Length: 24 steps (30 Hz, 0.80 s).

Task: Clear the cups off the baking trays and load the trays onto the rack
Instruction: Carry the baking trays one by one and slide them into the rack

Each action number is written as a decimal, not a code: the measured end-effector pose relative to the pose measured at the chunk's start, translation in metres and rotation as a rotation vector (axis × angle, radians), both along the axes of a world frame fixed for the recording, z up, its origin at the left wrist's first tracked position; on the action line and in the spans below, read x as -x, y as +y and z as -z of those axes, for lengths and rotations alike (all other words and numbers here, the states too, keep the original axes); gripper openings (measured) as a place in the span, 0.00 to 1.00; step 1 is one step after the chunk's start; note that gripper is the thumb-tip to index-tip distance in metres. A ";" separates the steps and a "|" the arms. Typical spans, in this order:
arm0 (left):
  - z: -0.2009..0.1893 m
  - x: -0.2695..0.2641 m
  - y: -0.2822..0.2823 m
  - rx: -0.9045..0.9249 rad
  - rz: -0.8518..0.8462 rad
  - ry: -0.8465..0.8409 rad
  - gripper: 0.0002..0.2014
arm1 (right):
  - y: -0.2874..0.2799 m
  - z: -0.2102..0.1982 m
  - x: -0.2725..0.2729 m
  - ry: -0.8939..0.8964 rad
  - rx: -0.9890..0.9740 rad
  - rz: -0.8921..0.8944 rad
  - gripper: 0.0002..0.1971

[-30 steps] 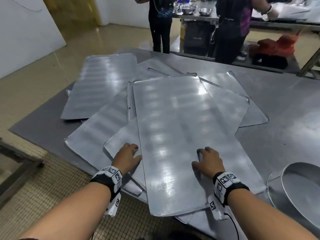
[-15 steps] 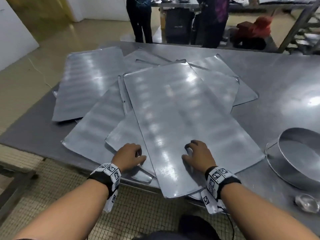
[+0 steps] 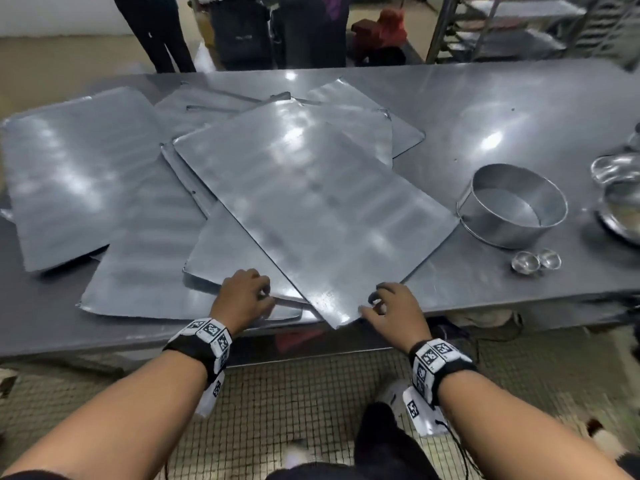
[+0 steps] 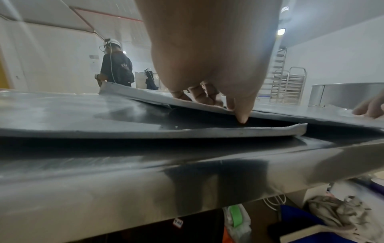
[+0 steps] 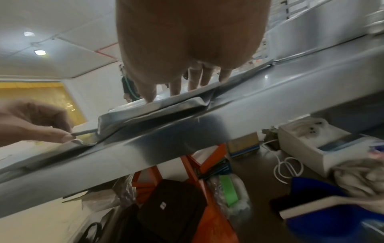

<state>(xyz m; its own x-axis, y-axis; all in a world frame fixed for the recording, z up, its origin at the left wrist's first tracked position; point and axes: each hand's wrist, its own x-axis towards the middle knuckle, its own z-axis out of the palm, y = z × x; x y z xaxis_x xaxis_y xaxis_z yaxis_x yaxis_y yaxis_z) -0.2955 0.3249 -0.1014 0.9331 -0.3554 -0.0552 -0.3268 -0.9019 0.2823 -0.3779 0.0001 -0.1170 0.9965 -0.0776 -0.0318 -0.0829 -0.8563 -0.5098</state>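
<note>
Several flat metal baking trays lie in a loose pile on the steel table [image 3: 485,109]. The top tray [image 3: 311,202] sits askew, its near corner jutting over the table's front edge. My left hand [image 3: 256,292] pinches that tray's left edge, fingers on top and thumb [image 4: 242,117] at the rim. My right hand [image 3: 377,303] rests arched fingertips [image 5: 176,92] on the tray's near corner, with nothing under it. Two small metal cups [image 3: 535,261] stand on the bare table to the right, off the trays.
A round metal cake tin [image 3: 512,206] stands right of the pile, with steel bowls [image 3: 620,192] at the far right edge. A tray rack [image 3: 512,32] stands behind the table at the back right. Two people [image 3: 156,36] stand at the far side. Bags and boxes sit under the table.
The top tray has slid toward me and swung clockwise, so its corner now overhangs the front edge. My left hand has moved from the lower tray to pinching the top tray's edge.
</note>
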 end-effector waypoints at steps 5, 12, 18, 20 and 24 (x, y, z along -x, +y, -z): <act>0.001 0.004 0.001 -0.038 0.080 -0.106 0.11 | -0.009 0.002 0.026 0.027 -0.021 0.129 0.19; -0.003 0.014 -0.002 -0.130 0.171 -0.214 0.13 | -0.012 -0.004 0.026 0.124 0.024 0.153 0.12; -0.005 0.026 -0.015 -0.117 0.096 -0.187 0.10 | -0.023 -0.012 0.029 0.177 -0.002 0.161 0.11; -0.003 0.035 -0.023 -0.105 0.104 -0.141 0.10 | -0.035 -0.010 0.037 0.204 -0.031 0.163 0.13; -0.003 0.047 -0.030 -0.009 0.060 -0.046 0.13 | -0.053 -0.010 0.052 0.224 -0.156 0.194 0.13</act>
<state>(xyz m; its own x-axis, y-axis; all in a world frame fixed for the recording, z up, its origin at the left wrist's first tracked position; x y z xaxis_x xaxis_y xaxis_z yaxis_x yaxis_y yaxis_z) -0.3426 0.2951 -0.0985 0.9117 -0.4106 -0.0166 -0.3929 -0.8828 0.2574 -0.4297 -0.0530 -0.1070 0.9303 -0.2423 -0.2753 -0.3621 -0.7262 -0.5844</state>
